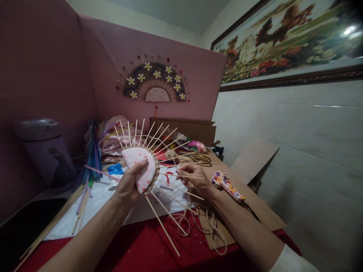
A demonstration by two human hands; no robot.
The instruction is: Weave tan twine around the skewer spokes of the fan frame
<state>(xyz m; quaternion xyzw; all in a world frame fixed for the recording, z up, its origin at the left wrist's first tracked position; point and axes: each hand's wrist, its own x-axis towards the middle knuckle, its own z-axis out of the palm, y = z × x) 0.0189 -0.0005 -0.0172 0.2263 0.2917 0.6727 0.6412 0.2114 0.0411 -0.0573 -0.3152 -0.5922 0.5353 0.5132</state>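
1. Far left, loose wooden sticks (53, 223) and fuzzy coloured stems (95, 151) lie by the tabletop's edge; neither is in my grip.
2. My left grip (129, 179) is closed on the half-round base (150, 166), thumb flat on its spotted face; the base hangs tilted above the red tabletop (136, 245), in front of me and a little left of centre.
3. The base should be light, and its cloth looks soft over a stiffer core; I expect little slip, so a broad, gentle clasp near the straight side seems the best hold.
4. Along its curved side runs a woven rim (157, 172); pressing there could shift the rows, so I judge it a poor place to squeeze.
5. From the rim fan the thin spokes (162, 226), straight and probably springy; they could snap or work loose at the root, so they want steadying, not lifting by the tips.
6. My right grip (195, 177) is pinched among the right-hand spokes, on the twine by the look of it; I cannot tell whether it nips a spoke too.
7. The slack twine (213, 223) loops below, limp and apt to tangle; beyond it a flower-patterned glue gun (228, 186) rests on cardboard (263, 211).
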